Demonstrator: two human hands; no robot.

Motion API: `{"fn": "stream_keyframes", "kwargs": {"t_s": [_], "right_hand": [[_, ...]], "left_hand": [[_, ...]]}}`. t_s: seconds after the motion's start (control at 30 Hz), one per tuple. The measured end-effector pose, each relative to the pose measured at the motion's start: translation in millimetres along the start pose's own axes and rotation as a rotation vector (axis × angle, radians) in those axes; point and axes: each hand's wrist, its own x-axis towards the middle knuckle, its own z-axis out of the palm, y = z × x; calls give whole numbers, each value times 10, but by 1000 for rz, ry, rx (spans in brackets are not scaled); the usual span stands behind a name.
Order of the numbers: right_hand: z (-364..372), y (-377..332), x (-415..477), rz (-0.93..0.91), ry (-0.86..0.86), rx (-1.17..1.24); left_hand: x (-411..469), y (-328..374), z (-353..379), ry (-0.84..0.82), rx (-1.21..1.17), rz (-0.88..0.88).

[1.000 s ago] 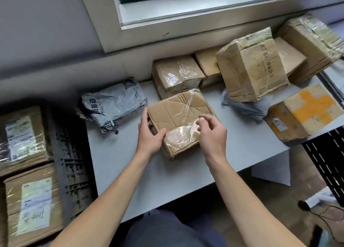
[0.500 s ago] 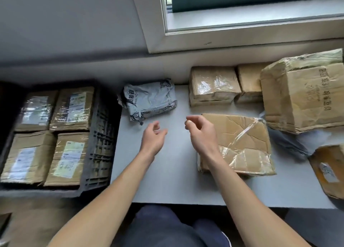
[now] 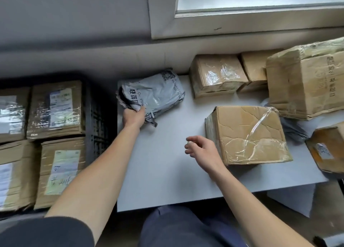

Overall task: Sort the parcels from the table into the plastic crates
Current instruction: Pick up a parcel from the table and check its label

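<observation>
A grey plastic mail bag (image 3: 154, 94) lies at the table's far left corner. My left hand (image 3: 133, 116) grips its near left edge, fingers curled under it. My right hand (image 3: 202, 150) hovers over the white table (image 3: 163, 172) with fingers loosely curled, holding nothing, just left of a taped cardboard box (image 3: 247, 135). A dark plastic crate (image 3: 96, 120) stands left of the table and holds several labelled cardboard parcels (image 3: 55, 107).
More cardboard boxes line the back of the table (image 3: 216, 75), with a large one (image 3: 307, 81) at the right and another (image 3: 327, 148) at the right edge. A wall and window sill (image 3: 242, 23) rise behind.
My left hand reached forward and took hold of the grey bag. My right hand came off the taped box and drew back toward me. The view shifted left.
</observation>
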Motion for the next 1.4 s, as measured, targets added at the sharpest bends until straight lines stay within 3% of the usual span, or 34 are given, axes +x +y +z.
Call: {"fn": "stream_keyframes", "kwargs": {"t_s": [0.17,0.3,0.37,0.43,0.57,0.6,0.67,0.8,0.9,1.03,1.27,1.4], "right_hand": [[134,-85,-5,33,36,50],[279,107,29,75,-47,-118],[311,294,24,59,-29,-272],[315,432,-3,48,-17,-387],[295,679,2,51,-12,-432],[281,698,3,59,-2,-414],[255,678,23,73,32,-282],[254,474,-21,2,-31,-27],[237,436,-91,-24,-55,-141],[256,566,-173,-5,-43,-252],[292,31,-119,-303,103,-6],[208,-57,-39,-355,99,8]], "left_hand": [[-733,-515,124,-121,-135,-86],[-1564,-896,55,-483,-138,-222],[-1826,-1010,-110,-644,-46,-170],[-1808,-1007,-272,-601,-37,-16],[-1429,-783,-535,-105,22,334],[-1278,-746,-566,-49,98,396],[-1016,-701,-583,-129,258,392],[-934,-782,-426,-421,289,229],[-1117,-954,-378,-472,380,197],[-1224,-1156,-455,-564,195,93],[-947,-660,-763,-428,-140,395],[-882,-586,-874,-402,-204,406]]}}
